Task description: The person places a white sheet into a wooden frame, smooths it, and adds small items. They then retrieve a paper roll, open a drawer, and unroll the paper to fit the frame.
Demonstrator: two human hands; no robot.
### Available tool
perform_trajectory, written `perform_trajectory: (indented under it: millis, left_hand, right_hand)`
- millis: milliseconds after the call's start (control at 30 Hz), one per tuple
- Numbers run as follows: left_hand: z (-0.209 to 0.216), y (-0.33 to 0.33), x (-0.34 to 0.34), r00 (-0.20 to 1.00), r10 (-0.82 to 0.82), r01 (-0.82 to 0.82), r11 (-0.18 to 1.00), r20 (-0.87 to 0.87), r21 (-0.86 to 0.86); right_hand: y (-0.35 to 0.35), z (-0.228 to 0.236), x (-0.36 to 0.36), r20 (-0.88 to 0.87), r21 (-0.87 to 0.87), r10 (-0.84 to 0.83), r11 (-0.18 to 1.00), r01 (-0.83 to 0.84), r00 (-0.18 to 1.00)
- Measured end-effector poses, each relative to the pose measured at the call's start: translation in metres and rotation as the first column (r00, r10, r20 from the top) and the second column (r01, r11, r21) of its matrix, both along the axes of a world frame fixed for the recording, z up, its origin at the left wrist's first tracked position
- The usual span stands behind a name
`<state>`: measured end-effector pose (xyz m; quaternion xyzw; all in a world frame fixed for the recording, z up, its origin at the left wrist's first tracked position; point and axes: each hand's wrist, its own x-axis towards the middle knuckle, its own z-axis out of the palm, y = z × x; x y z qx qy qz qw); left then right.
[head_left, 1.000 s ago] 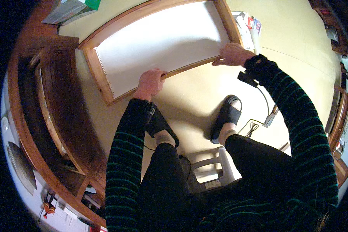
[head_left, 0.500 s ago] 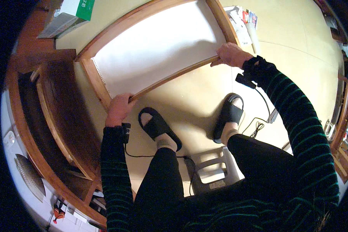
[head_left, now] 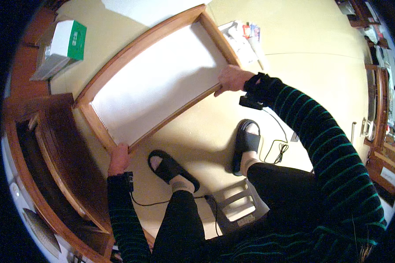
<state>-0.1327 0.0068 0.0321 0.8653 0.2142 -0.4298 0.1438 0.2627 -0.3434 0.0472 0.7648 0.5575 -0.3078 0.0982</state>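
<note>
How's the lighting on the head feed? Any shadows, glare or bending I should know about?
Head view: shadow crosses the white sheet inside the wooden tray, whose brighter part shows little detail; head view: shadow also darkens the floor between the black slippers; head view: the cabinet at left curves along the black rim.

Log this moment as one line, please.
wooden drawer: white lining inside | left hand: holds near-left corner | right hand: holds near-right corner
</note>
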Motion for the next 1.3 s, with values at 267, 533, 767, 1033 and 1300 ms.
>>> perform_trajectory:
  millis: [267, 533, 767, 1033, 1300]
  left_hand:
    - [-0.028, 0.017, -0.015, 0.994, 0.102, -0.097, 0.984, 0.028, -0.152]
    - [0.018, 0.002, 0.048, 0.886, 0.123, 0.019, 0.954, 0.448, -0.298]
    - [0.018, -0.017, 0.072, 0.986, 0.143, -0.118, 0.962, 0.088, -0.248]
    - [-0.029, -0.005, 0.040, 0.979, 0.139, -0.100, 0.964, 0.148, -0.246]
    - [-0.033, -0.004, 0.036, 0.978, 0.193, -0.164, 0.943, 0.077, -0.290]
  right_hand:
    - [0.006, 0.018, 0.011, -0.157, -0.184, -0.144, 0.976, 0.115, 0.977]
    - [0.043, -0.005, 0.004, -0.151, 0.184, -0.074, 0.978, 0.101, 0.986]
    - [0.057, -0.030, 0.022, -0.087, 0.088, -0.241, 0.965, 0.249, 0.967]
    - [0.094, -0.036, 0.046, 0.083, 0.038, -0.373, 0.928, 0.371, 0.924]
    - [0.125, -0.056, 0.054, 0.093, 0.084, -0.555, 0.832, 0.549, 0.827]
